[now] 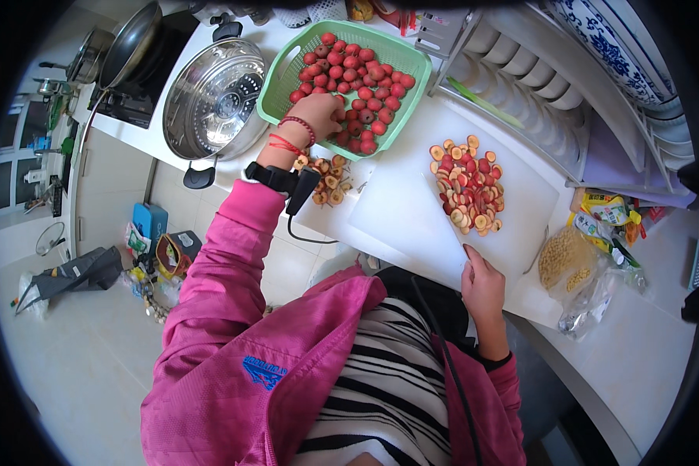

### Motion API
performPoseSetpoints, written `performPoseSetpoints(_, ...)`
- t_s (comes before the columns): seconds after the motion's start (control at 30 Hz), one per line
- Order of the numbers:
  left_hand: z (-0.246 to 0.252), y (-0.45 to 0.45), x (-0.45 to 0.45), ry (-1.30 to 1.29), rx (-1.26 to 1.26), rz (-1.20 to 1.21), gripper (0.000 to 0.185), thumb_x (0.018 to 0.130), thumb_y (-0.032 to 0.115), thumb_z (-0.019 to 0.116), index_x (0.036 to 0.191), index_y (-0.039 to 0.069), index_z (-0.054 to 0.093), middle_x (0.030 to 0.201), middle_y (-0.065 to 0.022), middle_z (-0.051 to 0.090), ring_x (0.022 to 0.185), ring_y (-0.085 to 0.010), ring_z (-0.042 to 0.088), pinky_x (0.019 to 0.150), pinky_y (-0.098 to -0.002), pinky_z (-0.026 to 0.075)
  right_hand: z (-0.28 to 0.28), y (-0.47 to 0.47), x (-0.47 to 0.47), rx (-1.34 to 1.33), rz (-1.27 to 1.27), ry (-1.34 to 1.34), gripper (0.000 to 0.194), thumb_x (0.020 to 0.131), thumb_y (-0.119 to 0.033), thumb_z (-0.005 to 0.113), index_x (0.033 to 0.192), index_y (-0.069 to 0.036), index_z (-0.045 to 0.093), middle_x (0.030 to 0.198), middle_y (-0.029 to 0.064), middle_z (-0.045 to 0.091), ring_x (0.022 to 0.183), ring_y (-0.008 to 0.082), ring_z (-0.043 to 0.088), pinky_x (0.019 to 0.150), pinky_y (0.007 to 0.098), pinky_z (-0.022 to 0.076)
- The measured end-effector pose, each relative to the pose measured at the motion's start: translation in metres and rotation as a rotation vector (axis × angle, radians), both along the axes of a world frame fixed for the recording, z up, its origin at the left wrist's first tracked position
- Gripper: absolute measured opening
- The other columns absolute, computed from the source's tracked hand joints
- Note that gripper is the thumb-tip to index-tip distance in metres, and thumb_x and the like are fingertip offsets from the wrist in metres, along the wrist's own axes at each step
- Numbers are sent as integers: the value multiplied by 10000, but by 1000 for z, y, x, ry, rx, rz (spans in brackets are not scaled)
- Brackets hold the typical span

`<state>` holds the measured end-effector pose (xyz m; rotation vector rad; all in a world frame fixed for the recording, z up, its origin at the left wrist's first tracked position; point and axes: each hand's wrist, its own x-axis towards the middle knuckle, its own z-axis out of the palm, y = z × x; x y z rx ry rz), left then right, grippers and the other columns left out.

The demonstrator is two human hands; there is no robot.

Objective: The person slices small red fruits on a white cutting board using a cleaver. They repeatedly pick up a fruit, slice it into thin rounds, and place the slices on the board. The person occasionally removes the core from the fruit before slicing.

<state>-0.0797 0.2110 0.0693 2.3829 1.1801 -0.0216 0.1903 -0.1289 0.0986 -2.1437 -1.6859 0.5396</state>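
Observation:
My left hand point(317, 115) reaches into a green plastic basket point(271, 76), its fingers down among whole red hawthorn fruits point(349, 67). The fingertips are partly hidden, so a grip on a fruit is not clear. In my right hand point(482, 282) is the handle of a knife, whose pale blade point(455, 234) lies along the white cutting board point(393, 195) and hardly stands out from it. Just beyond the blade sits a heap of sliced hawthorn point(472, 189), with red skins and cream flesh. Cut-off hawthorn ends point(329, 183) with stems lie on the counter below the basket.
A steel steamer pot point(180, 110) with black handles stands left of the basket. A dish rack point(559, 154) with stacked bowls rises at the right. A bag of soybeans point(559, 259) lies right of the board. A black cable point(451, 373) hangs before my body.

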Motion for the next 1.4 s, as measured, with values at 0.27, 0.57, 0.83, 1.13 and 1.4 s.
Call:
performPoseSetpoints(0.27,-13,3,35,192,14,-127,242,674,177,774,884,92,688,989,-111,586,933,-295,604,803,-399,510,0,-2,-1,60,-5,15,310,824,-12,588,1126,-51,643,843,178,671,680,324,651,629,388,522)
performPoseSetpoints(0.57,17,-3,19,-329,-292,205,294,776,249,772,901,-5,694,833,-90,698,813,-164,676,713,-264,507,2,-5,-6,83,-26,54,317,834,-16,591,1147,-45,632,870,194,667,659,314,645,632,362,512)
performPoseSetpoints(0.83,43,-58,1,-1439,-1488,553,344,933,79,537,1233,-76,470,1118,-178,594,960,-274,652,863,-284,578,4,-4,-10,88,-18,68,314,834,-15,595,1145,-42,631,890,195,673,705,332,661,658,364,520)
performPoseSetpoints(1.13,26,-122,5,-1469,-1594,339,425,966,170,561,1297,-78,463,1123,-165,598,981,-214,649,859,-250,563,-16,1,-23,95,122,-74,450,770,-58,668,1211,-80,581,1099,150,644,850,324,661,744,386,547)
performPoseSetpoints(1.4,5,-158,7,-1376,-1760,455,439,971,179,551,1320,-62,440,1183,-222,579,1007,-238,649,861,-284,574,-35,1,-36,53,160,-77,484,715,-171,773,1159,-72,608,1138,134,598,926,318,630,811,378,525)
